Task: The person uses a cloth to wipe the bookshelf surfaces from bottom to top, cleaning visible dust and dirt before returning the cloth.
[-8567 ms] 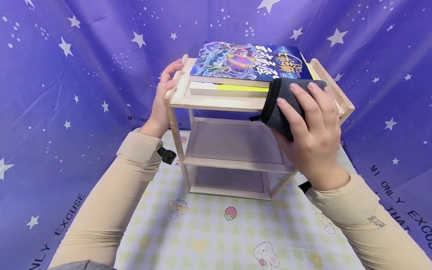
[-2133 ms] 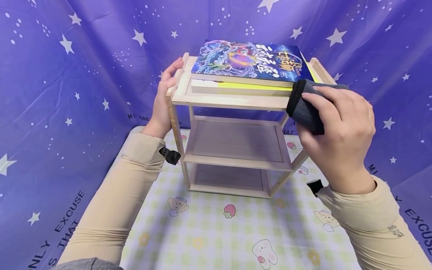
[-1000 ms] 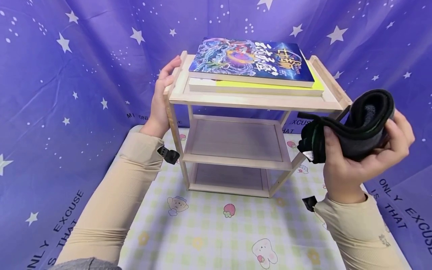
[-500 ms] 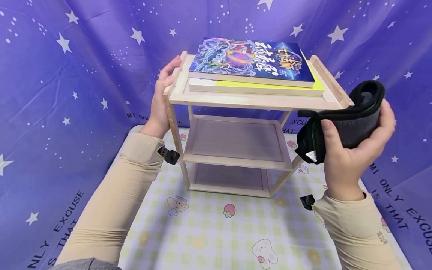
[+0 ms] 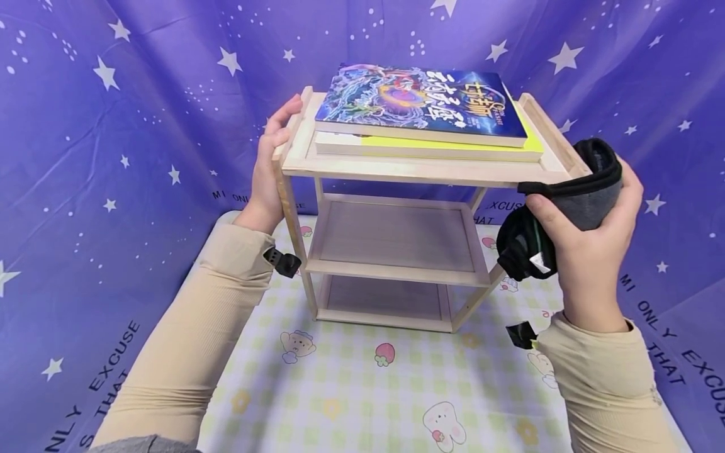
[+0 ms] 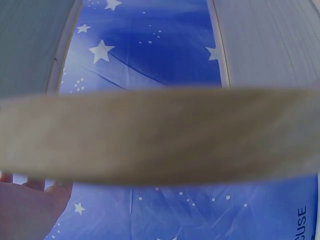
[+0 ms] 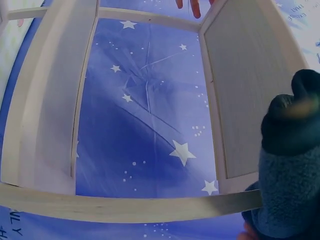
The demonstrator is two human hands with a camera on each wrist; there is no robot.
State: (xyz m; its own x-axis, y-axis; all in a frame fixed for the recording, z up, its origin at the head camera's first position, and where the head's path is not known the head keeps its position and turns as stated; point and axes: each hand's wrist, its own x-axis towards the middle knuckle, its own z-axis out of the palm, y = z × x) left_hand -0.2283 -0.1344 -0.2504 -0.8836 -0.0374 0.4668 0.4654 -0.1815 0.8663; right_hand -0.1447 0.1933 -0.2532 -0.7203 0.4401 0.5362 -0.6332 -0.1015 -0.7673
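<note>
Shelf (image 5: 292, 214) on tabletop (image 5: 340, 390); curtain (image 5: 362, 28) behind and both sides. Top tier (image 5: 362, 168): upper book (image 5: 416, 104) on lower book (image 5: 447, 151), the latter showing past it at front and right. Left fingers (image 5: 285, 114) on left rail (image 5: 294, 129); right fingers (image 5: 630, 181) round cloth (image 5: 591, 204) at front end of right rail (image 5: 549, 133). Middle tier (image 5: 396, 236) below top, bottom tier (image 5: 387, 299) lowest.

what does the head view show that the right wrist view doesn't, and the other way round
Only the head view shows the blue book atop the yellow book, plus the beige sleeves. Only the right wrist view shows the underside of the top shelf. Both share the wooden rack, the dark cloth, the starry curtain and parts of the left hand and right hand.
</note>
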